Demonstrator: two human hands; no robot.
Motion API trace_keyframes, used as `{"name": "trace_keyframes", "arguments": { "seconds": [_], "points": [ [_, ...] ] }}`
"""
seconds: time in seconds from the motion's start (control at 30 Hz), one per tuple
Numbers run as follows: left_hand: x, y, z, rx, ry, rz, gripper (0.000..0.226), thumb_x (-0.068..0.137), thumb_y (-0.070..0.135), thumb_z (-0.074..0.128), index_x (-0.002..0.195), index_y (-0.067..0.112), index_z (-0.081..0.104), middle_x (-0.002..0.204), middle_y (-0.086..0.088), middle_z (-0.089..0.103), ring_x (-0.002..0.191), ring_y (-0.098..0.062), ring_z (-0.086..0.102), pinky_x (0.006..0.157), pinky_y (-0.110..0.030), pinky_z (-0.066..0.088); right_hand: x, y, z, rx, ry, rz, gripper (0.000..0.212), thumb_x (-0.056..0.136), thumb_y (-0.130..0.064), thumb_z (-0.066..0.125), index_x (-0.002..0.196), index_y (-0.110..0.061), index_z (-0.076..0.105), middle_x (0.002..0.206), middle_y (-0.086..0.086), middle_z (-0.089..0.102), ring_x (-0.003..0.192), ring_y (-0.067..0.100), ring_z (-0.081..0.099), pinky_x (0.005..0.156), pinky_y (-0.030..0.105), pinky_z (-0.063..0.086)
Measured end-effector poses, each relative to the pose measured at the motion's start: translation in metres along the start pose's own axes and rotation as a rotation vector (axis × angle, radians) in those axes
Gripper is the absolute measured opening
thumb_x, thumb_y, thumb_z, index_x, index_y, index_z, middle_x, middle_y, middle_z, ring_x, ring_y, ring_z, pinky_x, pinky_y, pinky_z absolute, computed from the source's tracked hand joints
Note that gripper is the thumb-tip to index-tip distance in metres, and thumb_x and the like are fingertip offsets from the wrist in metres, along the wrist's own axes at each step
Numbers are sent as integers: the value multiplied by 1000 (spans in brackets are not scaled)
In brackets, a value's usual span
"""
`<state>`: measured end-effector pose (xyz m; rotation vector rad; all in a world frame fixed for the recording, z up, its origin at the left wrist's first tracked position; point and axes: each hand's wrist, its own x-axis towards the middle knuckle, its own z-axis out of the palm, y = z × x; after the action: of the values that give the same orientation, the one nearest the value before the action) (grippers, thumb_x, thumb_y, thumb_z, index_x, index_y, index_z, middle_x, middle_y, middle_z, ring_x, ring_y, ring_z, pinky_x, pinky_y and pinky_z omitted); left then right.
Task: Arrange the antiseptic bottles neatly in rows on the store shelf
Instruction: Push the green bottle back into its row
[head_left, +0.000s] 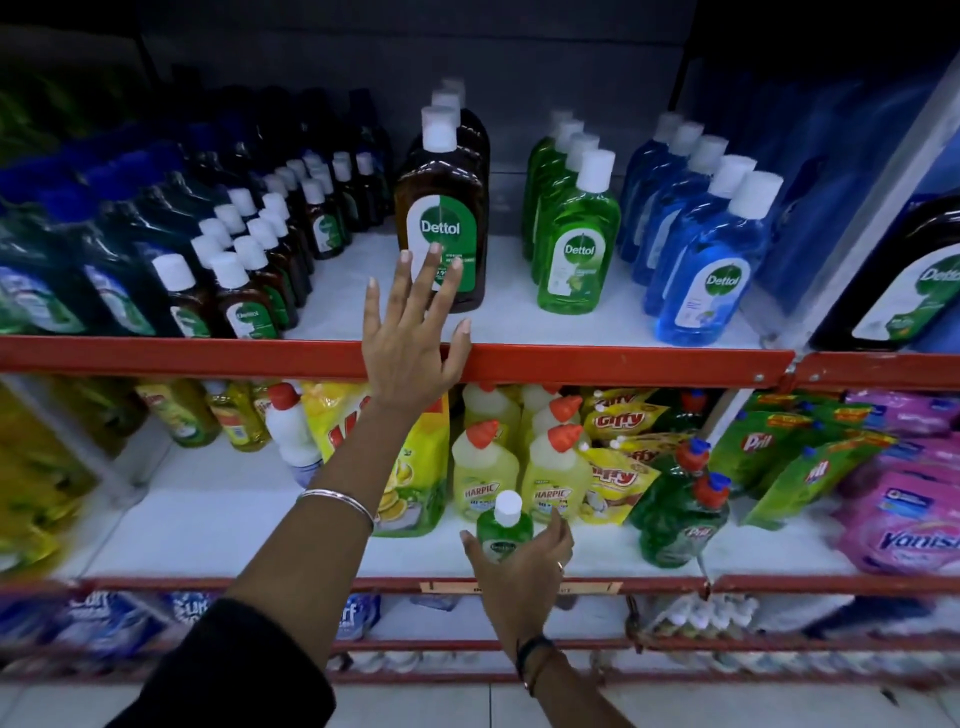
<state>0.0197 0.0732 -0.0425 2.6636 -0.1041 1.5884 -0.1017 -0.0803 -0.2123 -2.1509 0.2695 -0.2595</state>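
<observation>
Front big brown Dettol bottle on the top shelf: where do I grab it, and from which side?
Grip the big brown Dettol bottle across its narrow shoulders below the white cap, coming from the front. It stands upright, more bottles close behind, and the left hand is already open before it.

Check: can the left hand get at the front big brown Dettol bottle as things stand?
Probably yes. The left hand is open with fingertips already at the label of the front brown Dettol bottle, and nothing stands between them. The right hand holds a small green bottle lower down, out of the way.
</observation>
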Motion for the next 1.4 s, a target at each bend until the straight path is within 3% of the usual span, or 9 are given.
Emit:
{"name": "trace_keyframes", "arguments": {
  "seconds": [0.2,0.37,0.67,0.8,0.9,1.0,1.07,1.27,1.4],
  "points": [
    [-1,0,1,-1,17,4,58,95,42,42,149,25,31,155,-4,36,146,-26,26,118,-50,20,0,10,22,16,28,72,102,50,-51,86,127,-2,41,118,18,46,107,39,51,77,50,54],
    [-1,0,1,-5,5,-4,57,95,42,41,149,25,31,155,-4,36,146,-25,25,117,-50,21,7,12,20,70,62,43,83,55,-36,86,120,-2,47,113,15,50,102,32,52,69,34,47],
    [-2,-1,2,-1,6,3,56,96,43,39,149,25,32,155,-4,36,146,-25,27,117,-50,23,26,-4,-25,65,163,-140,85,51,-31,88,120,-5,46,113,12,49,97,27,51,67,40,53],
    [-2,-1,1,-27,-6,-6,55,97,42,38,149,24,33,155,-3,37,146,-24,27,115,-48,28,38,-44,-67,193,249,-218,83,51,-37,86,117,-9,45,109,0,44,91,14,46,66,30,43],
    [-2,-1,0,-31,-14,-3,54,97,42,37,149,24,34,155,-4,37,145,-24,28,114,-48,29,49,-84,-99,296,336,-309,81,49,-50,77,112,-10,45,105,2,46,87,12,47,66,27,41],
    [-2,-2,0,-33,-24,-2,55,98,42,37,149,24,33,155,-3,36,145,-24,28,113,-49,30,67,-124,-128,388,393,-441,78,52,-50,77,111,-10,47,104,0,46,84,1,45,70,5,37],
    [-2,-2,-1,-41,-33,-4,55,97,43,37,149,24,33,155,-3,36,145,-25,28,113,-49,29,84,-148,-145,405,429,-493,75,53,-50,76,108,-7,50,103,-1,45,83,-1,44,66,-1,35],
    [-2,-2,-1,-48,-28,-2,56,95,41,40,148,24,34,154,-4,37,144,-26,30,110,-51,33,134,-197,-171,326,536,-543,75,55,-54,78,111,-10,52,103,-7,43,87,2,44,60,2,31],
    [-1,0,-2,-31,-21,-5,56,95,42,39,148,25,34,154,-3,37,143,-25,33,110,-50,32,158,-207,-170,248,553,-517,78,56,-56,78,114,-12,52,109,-3,49,95,16,54,63,25,39]
  ]
}}
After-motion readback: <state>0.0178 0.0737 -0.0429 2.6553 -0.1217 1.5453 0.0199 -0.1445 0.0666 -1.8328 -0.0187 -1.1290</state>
